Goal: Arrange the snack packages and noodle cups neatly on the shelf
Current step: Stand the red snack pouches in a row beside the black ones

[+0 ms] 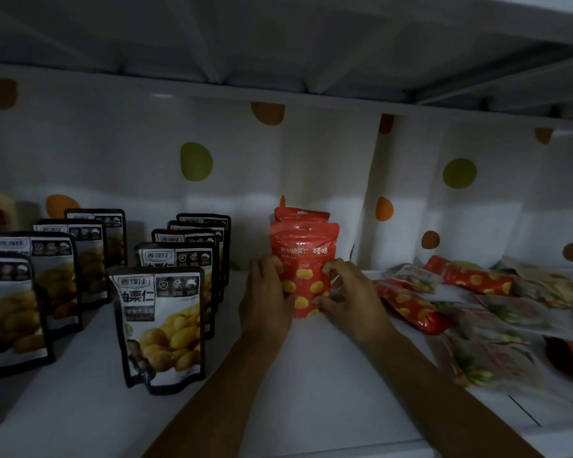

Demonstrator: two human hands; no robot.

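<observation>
1. Two rows of dark chestnut pouches (161, 325) stand upright at the left of the white shelf (311, 375).
2. The left hand (267, 299) grips the left edge of the upright red pouch (303, 256) mid-shelf.
3. The right hand (351, 295) pinches its right edge.
4. Loose packets (477, 312) lie flat on the right.

A white cloth (311, 166) printed with orange and green dots hangs beyond the left hand (267, 292) and the right hand (351, 292), creased into a vertical fold (371, 180) above and right of the right hand. High above both hands runs the grey underside of an upper board (278, 38).
</observation>
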